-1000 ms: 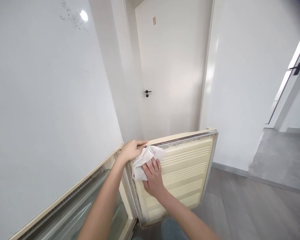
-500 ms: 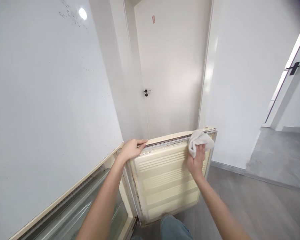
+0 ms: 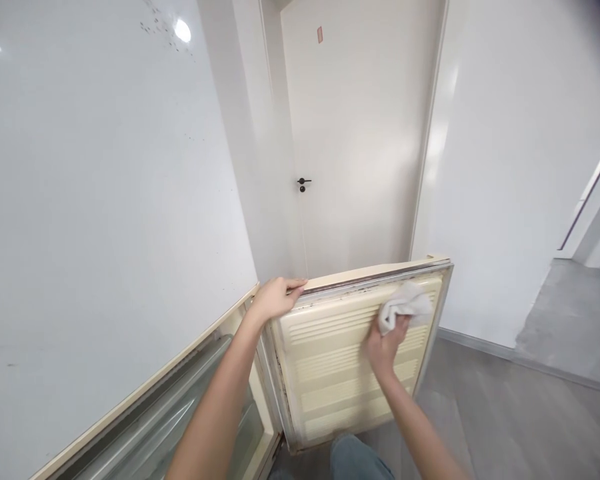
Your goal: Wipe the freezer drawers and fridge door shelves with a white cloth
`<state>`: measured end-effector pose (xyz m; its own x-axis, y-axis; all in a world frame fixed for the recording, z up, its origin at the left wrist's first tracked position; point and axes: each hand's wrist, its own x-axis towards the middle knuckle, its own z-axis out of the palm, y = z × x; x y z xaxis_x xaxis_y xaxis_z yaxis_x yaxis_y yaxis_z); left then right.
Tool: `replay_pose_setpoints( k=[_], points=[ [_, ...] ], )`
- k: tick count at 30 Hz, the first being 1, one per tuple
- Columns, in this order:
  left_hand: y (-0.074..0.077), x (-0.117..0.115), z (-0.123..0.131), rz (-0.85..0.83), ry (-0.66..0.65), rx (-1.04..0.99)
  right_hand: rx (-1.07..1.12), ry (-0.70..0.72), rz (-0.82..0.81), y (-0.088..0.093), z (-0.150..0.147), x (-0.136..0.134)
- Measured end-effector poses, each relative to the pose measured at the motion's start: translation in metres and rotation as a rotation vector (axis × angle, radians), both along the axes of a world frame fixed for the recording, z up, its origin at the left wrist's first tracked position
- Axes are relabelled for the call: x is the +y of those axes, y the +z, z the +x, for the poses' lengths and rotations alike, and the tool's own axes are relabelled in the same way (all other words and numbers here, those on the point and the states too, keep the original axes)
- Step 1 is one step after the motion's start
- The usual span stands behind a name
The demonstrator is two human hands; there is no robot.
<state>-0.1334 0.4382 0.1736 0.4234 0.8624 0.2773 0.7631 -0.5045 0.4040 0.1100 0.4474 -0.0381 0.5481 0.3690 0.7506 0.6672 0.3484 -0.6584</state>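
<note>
A small cream fridge door (image 3: 340, 373) stands swung open, its ribbed inner liner facing me. My left hand (image 3: 277, 298) grips the door's top edge near the hinge side, fingers curled over it. My right hand (image 3: 386, 347) presses a crumpled white cloth (image 3: 405, 303) against the liner's upper right part, near the dirty door seal. The open fridge body (image 3: 190, 407) with glass shelves lies to the lower left.
A white wall (image 3: 105, 200) rises at the left. A closed white room door (image 3: 360, 147) with a black handle (image 3: 303, 182) stands behind the fridge door. Grey floor (image 3: 505, 413) stretches to the right. My knee in jeans (image 3: 360, 460) shows at the bottom.
My right hand swept the cloth from the liner's upper left across to the upper right corner, then slightly down and left. My left hand stayed on the door's top edge.
</note>
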Motion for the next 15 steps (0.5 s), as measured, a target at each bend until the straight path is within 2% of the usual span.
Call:
replay_pose_setpoints(
  k=[3, 5, 6, 8, 11, 15],
  points=[
    [0.0, 0.0, 0.001, 0.0, 0.006, 0.004, -0.31, 0.035, 0.039, -0.024, -0.072, -0.018],
    [0.0, -0.001, 0.001, -0.002, 0.012, 0.008, -0.499, 0.154, 0.038, -0.036, -0.114, -0.033],
    [0.0, -0.001, 0.001, -0.002, 0.016, 0.01, -0.576, 0.246, -0.019, -0.04, -0.13, -0.041],
    [0.0, 0.0, 0.002, 0.001, 0.023, 0.011, -0.664, 0.355, -0.055, -0.045, -0.15, -0.052],
    [0.0, 0.001, 0.002, 0.004, 0.021, 0.014, -0.755, 0.412, -0.059, -0.053, -0.146, -0.056],
    [0.0, 0.003, 0.001, 0.0, 0.026, 0.025, -0.716, 0.336, -0.157, -0.074, -0.098, -0.046]
  ],
)
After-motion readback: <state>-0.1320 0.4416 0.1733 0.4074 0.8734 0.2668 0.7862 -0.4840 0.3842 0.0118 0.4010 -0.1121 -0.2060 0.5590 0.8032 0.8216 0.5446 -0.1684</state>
